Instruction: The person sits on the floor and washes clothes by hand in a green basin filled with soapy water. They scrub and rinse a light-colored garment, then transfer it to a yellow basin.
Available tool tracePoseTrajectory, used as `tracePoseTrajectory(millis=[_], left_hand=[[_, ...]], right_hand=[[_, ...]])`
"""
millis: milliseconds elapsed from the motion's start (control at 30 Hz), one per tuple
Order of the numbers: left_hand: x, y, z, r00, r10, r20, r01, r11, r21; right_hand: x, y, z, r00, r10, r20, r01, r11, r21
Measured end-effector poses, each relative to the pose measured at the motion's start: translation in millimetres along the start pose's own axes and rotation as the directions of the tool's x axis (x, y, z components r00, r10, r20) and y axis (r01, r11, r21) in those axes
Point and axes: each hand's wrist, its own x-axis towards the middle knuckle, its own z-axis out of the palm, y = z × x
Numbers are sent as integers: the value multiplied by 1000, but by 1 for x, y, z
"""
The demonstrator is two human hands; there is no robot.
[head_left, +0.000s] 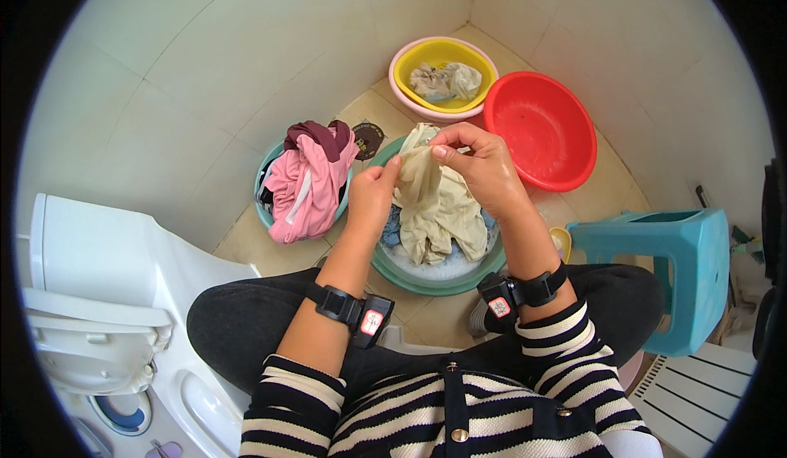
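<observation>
Both of my hands hold up a wet cream-coloured garment [438, 220] over a green basin [434, 286]. My left hand [375, 196] pinches the cloth on one side, with thumb and fingers pressed together. A little higher, my right hand [485, 163] grips the garment's upper edge between thumb and fingertips. The cloth's lower part hangs down into the basin, over sudsy water [438, 269]. Some blue fabric [392, 227] shows beneath it, mostly hidden.
At the left, pink and dark red clothes [307, 179] fill a light blue basin. Farther back stand a yellow basin [402, 73] with pale cloth and a red basin [545, 130]. A blue plastic stool [693, 253] is on the right, a toilet [98, 237] on the left.
</observation>
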Motion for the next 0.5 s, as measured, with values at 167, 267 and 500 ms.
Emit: tracePoseTrajectory(millis=[167, 267, 500], left_hand=[[-13, 30, 1, 948, -98, 303, 185, 943, -276], [-8, 27, 0, 981, 27, 192, 60, 900, -433], [1, 8, 0, 943, 80, 322, 181, 691, -700]], right_hand=[[-6, -8, 3, 992, -98, 84, 109, 983, -147], [-8, -7, -2, 966, 132, 224, -72, 963, -258], [-7, 15, 7, 912, 381, 154, -340, 910, -238]])
